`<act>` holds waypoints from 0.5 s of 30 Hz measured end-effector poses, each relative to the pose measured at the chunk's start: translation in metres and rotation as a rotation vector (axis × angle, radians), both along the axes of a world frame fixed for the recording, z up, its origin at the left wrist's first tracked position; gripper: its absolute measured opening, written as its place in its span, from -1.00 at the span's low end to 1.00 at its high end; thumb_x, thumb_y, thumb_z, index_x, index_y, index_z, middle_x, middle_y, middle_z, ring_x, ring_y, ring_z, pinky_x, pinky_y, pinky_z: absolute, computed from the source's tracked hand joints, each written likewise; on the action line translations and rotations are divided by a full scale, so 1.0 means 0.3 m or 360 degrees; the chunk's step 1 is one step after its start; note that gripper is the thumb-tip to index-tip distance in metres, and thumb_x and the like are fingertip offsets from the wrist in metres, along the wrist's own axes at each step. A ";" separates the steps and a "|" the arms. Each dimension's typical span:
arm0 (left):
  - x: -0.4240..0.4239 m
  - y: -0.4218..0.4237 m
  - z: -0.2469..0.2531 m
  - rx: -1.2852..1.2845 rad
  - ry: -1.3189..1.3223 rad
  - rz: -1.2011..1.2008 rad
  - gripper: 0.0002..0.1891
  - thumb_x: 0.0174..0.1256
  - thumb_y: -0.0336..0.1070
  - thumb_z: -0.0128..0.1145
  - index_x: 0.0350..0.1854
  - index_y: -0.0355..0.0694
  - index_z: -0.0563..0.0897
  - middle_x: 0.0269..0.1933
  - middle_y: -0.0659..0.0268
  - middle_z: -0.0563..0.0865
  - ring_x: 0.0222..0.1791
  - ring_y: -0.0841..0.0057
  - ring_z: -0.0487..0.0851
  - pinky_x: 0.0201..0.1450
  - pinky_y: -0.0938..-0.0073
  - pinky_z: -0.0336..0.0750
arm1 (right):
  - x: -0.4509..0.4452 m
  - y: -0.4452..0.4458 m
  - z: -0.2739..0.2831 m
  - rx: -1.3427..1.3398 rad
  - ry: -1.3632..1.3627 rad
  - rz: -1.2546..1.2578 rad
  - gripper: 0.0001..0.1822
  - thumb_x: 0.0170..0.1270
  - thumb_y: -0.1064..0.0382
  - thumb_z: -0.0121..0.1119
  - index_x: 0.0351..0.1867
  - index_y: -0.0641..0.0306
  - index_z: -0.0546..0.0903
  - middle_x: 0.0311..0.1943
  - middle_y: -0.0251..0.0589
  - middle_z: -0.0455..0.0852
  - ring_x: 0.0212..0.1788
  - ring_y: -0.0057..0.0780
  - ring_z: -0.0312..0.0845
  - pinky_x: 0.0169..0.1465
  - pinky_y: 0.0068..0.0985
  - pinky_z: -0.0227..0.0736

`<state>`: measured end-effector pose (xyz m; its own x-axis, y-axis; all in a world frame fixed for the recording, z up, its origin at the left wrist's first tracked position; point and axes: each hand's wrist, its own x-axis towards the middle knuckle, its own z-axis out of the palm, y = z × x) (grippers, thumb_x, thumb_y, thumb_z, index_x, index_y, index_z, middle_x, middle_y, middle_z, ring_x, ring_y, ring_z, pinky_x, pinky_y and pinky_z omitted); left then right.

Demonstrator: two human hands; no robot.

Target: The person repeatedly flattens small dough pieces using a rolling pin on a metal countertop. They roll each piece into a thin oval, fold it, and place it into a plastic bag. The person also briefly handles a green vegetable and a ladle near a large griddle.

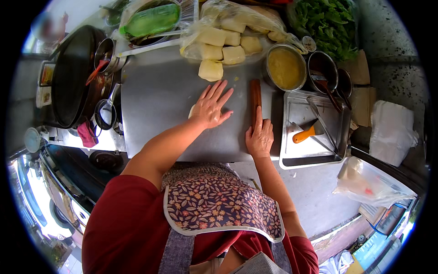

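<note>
My left hand [209, 107] lies palm down with fingers spread over a dough piece [192, 111] on the metal worktop [154, 137]; only the dough's pale left edge shows. To its right, my right hand [260, 137] rests on the near end of a wooden rolling pin [255, 96], index finger stretched along it; how far the other fingers wrap it is hard to tell. One dough block [210, 70] sits just beyond my left fingertips, in front of several more dough blocks [233, 55] partly under clear plastic.
At right stand a pot of yellow liquid [286, 66], a dark sauce pot with a brush [322, 73] and a steel tray [285, 150] holding an orange-handled scraper [304, 135] and tongs [323, 123]. A large black pan [73, 77] and small pots are at left; leafy greens [325, 27] lie beyond.
</note>
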<state>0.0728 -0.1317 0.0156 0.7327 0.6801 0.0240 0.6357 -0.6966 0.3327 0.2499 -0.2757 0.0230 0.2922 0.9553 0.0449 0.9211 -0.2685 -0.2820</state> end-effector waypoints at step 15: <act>-0.043 0.057 0.006 0.0027 -0.0440 0.0699 -0.66 0.26 -0.14 0.35 -0.06 -0.19 0.57 0.13 0.29 0.66 0.15 0.26 0.60 0.16 0.25 0.47 | 0.040 0.017 0.011 -0.0145 0.0650 -0.0029 -0.07 0.30 0.31 0.21 0.64 -0.05 0.00 0.01 0.16 0.49 -0.01 0.17 0.56 0.08 -0.08 0.55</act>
<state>0.0600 -0.1145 0.0175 0.3432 0.9198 0.1901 0.7593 -0.3908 0.5203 0.2619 -0.2705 0.0264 0.2854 0.9445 -0.1625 0.7333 -0.3244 -0.5975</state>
